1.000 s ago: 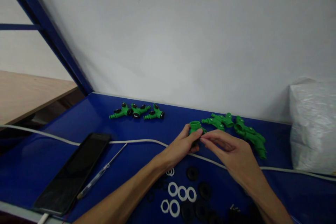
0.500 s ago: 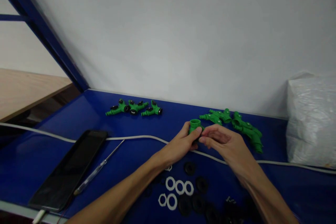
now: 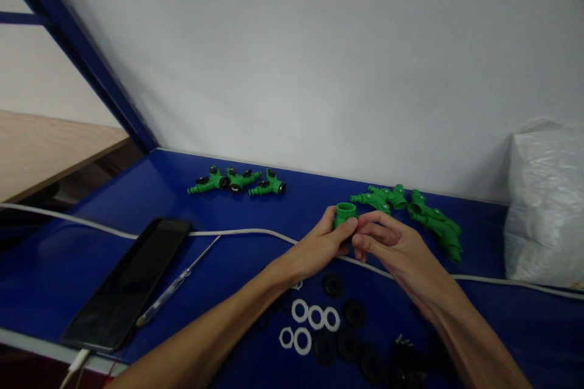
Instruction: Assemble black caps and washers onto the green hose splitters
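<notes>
a deep blue work surface (image 3: 114, 206) runs up to a plain white wall (image 3: 319, 61), with a dark blue metal frame post (image 3: 77, 48) slanting up at the far left and a pale wooden tabletop (image 3: 45, 146) beyond it.

near the middle of the surface, the person's two bare hands meet around a small green plastic fitting (image 3: 345, 213) with a round open collar facing up. the left hand (image 3: 319, 246) is closed on the fitting from the left, thumb and fingers wrapped around its lower body. the right hand (image 3: 395, 249) comes in from the right, its fingers curled and its fingertips (image 3: 360, 237) pressed against the fitting just below the collar. whether the right hand pinches a small part between those fingertips cannot be told. the fitting is held just above the surface, between the two hands, and most of its lower half is hidden by them.

a white cable (image 3: 246, 232) crosses the surface from left to right and passes under the hands. just beyond the right hand lies a heap of bare green fittings (image 3: 420, 216). farther left, near the wall, lies a row of green fittings with black knobs (image 3: 237, 181). nearer the person, below the wrists, white rings (image 3: 310, 319) sit in a loose cluster, with black rings (image 3: 351, 313) scattered beside them. at the left lie a dark phone (image 3: 128, 282) and, just beside it, a slim screwdriver with a clear handle (image 3: 176, 289). a white plastic bag (image 3: 545, 206) stands at the far right against the wall.
</notes>
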Tool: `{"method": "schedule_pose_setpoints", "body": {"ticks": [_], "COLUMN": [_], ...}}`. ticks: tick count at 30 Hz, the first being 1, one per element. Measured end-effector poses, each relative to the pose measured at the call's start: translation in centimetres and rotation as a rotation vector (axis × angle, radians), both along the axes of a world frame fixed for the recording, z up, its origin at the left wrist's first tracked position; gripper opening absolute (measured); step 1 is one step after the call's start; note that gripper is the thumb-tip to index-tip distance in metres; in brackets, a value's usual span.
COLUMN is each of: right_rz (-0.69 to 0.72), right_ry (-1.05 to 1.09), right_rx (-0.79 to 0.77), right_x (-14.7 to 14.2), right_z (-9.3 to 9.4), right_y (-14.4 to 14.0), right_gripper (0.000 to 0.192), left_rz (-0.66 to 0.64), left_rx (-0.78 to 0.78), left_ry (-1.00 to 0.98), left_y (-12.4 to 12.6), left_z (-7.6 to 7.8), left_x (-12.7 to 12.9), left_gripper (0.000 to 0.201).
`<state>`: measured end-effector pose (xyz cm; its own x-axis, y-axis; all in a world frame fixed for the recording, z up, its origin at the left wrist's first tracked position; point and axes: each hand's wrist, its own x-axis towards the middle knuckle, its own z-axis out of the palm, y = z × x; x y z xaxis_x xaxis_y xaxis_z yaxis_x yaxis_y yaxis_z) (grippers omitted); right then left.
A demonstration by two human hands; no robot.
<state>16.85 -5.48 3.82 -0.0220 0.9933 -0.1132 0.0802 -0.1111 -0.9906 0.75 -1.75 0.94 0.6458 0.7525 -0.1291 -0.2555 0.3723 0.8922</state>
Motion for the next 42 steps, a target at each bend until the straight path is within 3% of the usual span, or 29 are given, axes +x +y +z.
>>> {"method": "schedule_pose_setpoints", "body": {"ticks": [6,14,18,34,42], "right_rz": [-0.060,-0.131,-0.107,-0.139,-0.119], "right_ry": [-0.034,-0.424,-0.510,-0.393,-0.045], "right_rx": [0.088,0.537,0.628,0.482,0.214], "right_x": [-0.3,-1.3,-1.0,-0.9,-0.8], "right_z": [-0.4,-0.3,-0.5,-0.4,-0.2], "right_y": [0.1,-0.4,-0.5,-0.5,-0.4], "right_gripper": [0.037,0.007,0.010,0.011,0.024], "left_rz": [0.028,0.118,0.129,0.130,0.103], "left_rx": [-0.019,-0.102,-0.087,-0.047,-0.034], "left_ry": [-0.018,-0.152,-0.171,-0.140,-0.175], "left_y": [0.1,0.8,0.9,0.8,0.3], "left_z": [0.0,-0.7,-0.4,-0.6,0.0], "left_x": [0.1,0.6,0.5,0.6,0.6], "left_gripper": [0.046,0.041,0.038,0.044,0.043]}}
